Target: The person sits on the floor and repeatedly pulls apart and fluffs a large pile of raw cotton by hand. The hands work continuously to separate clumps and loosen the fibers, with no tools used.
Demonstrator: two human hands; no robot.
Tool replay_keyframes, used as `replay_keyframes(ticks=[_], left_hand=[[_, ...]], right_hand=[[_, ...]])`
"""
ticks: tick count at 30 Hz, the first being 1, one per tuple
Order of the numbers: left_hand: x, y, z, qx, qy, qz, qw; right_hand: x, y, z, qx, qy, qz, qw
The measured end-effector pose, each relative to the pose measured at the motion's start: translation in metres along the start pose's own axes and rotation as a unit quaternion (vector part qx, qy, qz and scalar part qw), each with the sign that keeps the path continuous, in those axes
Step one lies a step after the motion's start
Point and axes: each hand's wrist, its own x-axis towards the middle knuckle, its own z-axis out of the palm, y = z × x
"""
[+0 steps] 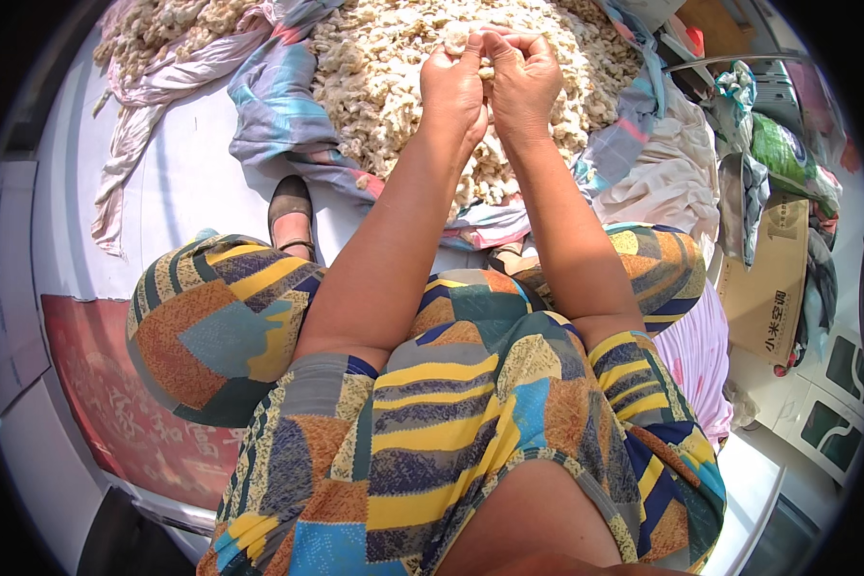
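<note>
My left hand [455,83] and my right hand [522,79] meet at the top centre of the head view, above a large heap of off-white, tufted material [381,93] that looks like raw cotton or wool. Pinched between my fingertips is a pale tuft [458,39] of the same kind. Thumbs of both hands point away from me, close together, and the fingers curl inward. The heap lies on a blue, grey and pink checked cloth [277,108], bunched up around its edges. What the curled fingers hold underneath is partly hidden.
A second pile [165,32] rests on a pale pink cloth [144,108] at upper left. A white crumpled cloth [666,165], a cardboard box [763,281] and a green bag [785,155] are on the right. A red mat [137,389] lies at lower left.
</note>
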Motion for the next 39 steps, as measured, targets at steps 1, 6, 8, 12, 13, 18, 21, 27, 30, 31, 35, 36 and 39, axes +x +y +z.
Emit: replay_keyframes(ticks=[1, 6, 8, 12, 13, 18, 21, 27, 30, 31, 35, 36, 39], left_hand=[[0.001, -0.003, -0.002, 0.006, -0.006, 0.020, 1.000], [0.001, 0.006, -0.005, 0.016, 0.011, 0.014, 1.000], [0.005, 0.009, -0.010, -0.003, -0.001, 0.002, 1.000], [0.004, 0.004, 0.001, 0.036, -0.011, 0.053, 0.998], [0.004, 0.001, -0.001, 0.041, -0.014, 0.063, 0.997], [0.000, 0.017, -0.004, 0.021, -0.001, 0.048, 0.999], [-0.004, 0.019, 0.000, 0.009, -0.002, 0.028, 1.000], [-0.004, 0.017, 0.003, 0.001, -0.065, 0.071, 0.995], [-0.007, 0.031, 0.005, -0.012, -0.102, 0.041, 0.994], [-0.011, 0.038, 0.006, -0.023, -0.106, 0.015, 0.994], [-0.002, 0.025, 0.005, 0.158, -0.098, 0.117, 0.976], [-0.004, 0.029, 0.011, 0.154, -0.054, 0.093, 0.982], [0.002, 0.032, 0.009, 0.002, -0.031, 0.072, 0.997]], right_hand=[[0.009, 0.004, -0.008, -0.051, 0.026, 0.069, 0.996], [0.001, 0.012, 0.000, -0.176, 0.022, -0.100, 0.979], [-0.007, 0.003, 0.003, -0.184, 0.036, -0.103, 0.977], [0.013, 0.012, -0.004, -0.167, 0.050, -0.083, 0.981], [0.017, 0.009, -0.006, -0.074, 0.057, 0.043, 0.995], [-0.008, 0.009, 0.001, -0.142, 0.029, -0.020, 0.989], [-0.014, 0.003, 0.001, -0.238, 0.017, -0.094, 0.966], [0.008, -0.002, -0.002, 0.062, -0.011, 0.175, 0.983], [-0.009, -0.016, 0.006, 0.251, -0.041, 0.318, 0.913], [-0.012, -0.020, 0.007, 0.336, -0.044, 0.363, 0.868], [0.008, 0.002, -0.008, 0.269, -0.060, 0.319, 0.907], [0.011, -0.006, -0.011, 0.180, -0.096, 0.278, 0.939], [-0.006, -0.033, 0.004, 0.256, -0.095, 0.194, 0.942]])
